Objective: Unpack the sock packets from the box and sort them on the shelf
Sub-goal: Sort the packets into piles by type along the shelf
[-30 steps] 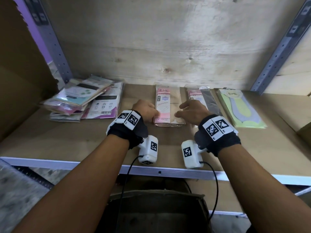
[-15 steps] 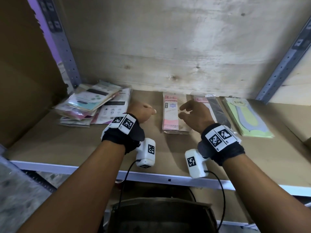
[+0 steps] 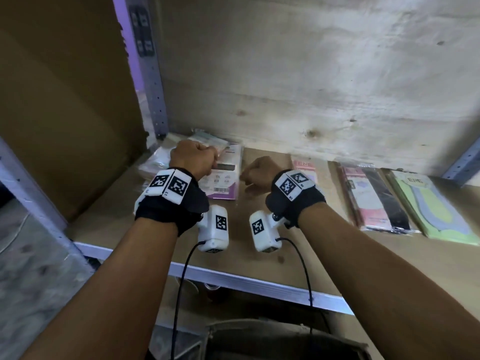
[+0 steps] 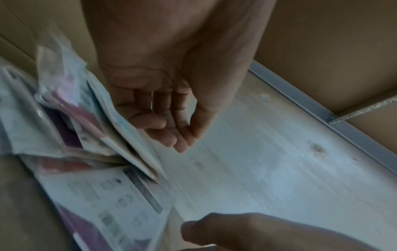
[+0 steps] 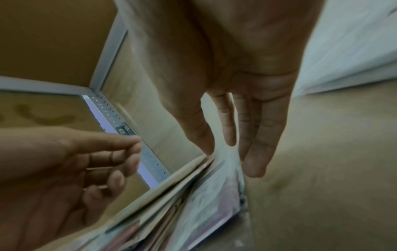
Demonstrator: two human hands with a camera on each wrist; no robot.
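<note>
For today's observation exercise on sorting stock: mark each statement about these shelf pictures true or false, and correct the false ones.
1. The green packet lies at the right end of the row on the shelf. True.
2. The left hand is over the loose pile of packets at the shelf's left. True.
3. The right hand holds the black-and-pink packet. False: it holds nothing and that packet lies flat on the shelf.
4. The pink packet stands upright against the back board. False: it lies flat, partly hidden by the right wrist.
</note>
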